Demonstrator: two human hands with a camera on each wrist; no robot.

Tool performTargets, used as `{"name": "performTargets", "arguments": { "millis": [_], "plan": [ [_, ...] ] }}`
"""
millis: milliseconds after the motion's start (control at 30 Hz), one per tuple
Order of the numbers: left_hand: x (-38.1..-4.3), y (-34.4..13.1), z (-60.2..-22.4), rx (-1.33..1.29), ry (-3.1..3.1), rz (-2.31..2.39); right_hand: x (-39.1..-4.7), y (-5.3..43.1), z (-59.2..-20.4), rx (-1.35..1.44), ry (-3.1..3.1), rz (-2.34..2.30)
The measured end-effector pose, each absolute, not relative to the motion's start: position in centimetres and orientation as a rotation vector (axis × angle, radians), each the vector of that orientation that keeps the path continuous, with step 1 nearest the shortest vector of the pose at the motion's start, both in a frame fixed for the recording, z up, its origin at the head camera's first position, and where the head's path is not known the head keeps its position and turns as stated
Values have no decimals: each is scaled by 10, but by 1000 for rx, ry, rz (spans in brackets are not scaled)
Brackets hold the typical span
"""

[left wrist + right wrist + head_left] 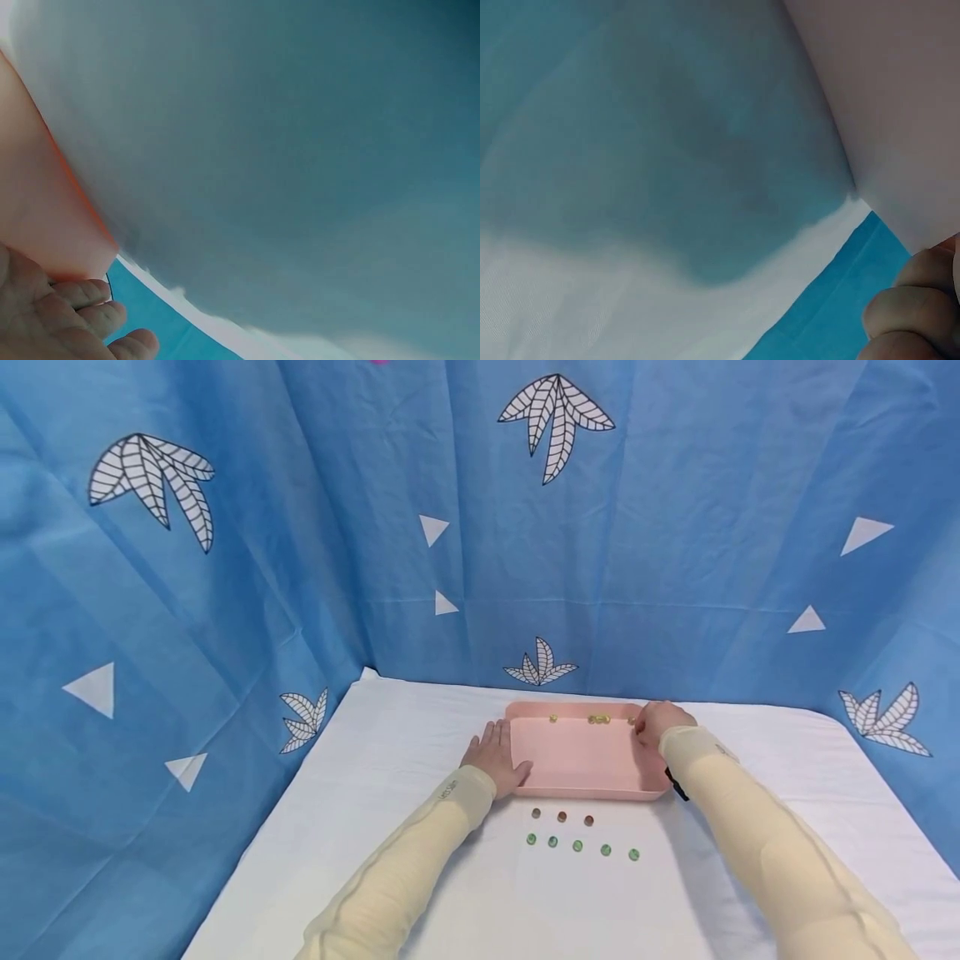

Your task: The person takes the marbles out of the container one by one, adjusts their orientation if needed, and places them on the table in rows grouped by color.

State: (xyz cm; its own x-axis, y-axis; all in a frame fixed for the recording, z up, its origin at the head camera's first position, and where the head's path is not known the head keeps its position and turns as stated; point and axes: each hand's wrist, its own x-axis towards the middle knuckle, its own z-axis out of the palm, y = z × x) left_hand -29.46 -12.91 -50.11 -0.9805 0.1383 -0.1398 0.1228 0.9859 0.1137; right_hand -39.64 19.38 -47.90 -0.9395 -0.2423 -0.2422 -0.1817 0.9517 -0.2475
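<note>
My left hand point(495, 758) lies along the left end of a pink tray point(581, 752), fingers straight and thumb spread over the near rim. In the left wrist view its fingers point(82, 315) lie against the tray's outer side. At the back right corner of the tray, my right hand point(660, 720) reaches in with curled fingers, its tips right beside a yellow glass bead point(632, 721). Whether it pinches something I cannot tell. The right wrist view shows curled fingers point(911, 311) by the tray wall. More yellow beads point(598, 719) lie along the tray's back side.
In front of the tray, three brownish-red beads point(562, 817) form a row on the white cloth point(480, 885). Several green beads point(577, 846) line up nearer. A blue patterned curtain point(525, 552) hangs behind and at both sides. A black band point(677, 783) shows under the right sleeve.
</note>
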Motion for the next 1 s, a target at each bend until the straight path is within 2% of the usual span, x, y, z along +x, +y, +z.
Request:
{"name": "performTargets", "arguments": {
  "millis": [500,767,1000],
  "plan": [
    [-294,-128,-502,178,2979,209,-366,200,-460,-359,2804,-591],
    [-296,-127,-504,170,2974,219,-339,213,-458,-365,2857,-943],
    [-297,-128,-504,178,2980,250,-303,219,-452,-236,2778,-1345]
  ]
}}
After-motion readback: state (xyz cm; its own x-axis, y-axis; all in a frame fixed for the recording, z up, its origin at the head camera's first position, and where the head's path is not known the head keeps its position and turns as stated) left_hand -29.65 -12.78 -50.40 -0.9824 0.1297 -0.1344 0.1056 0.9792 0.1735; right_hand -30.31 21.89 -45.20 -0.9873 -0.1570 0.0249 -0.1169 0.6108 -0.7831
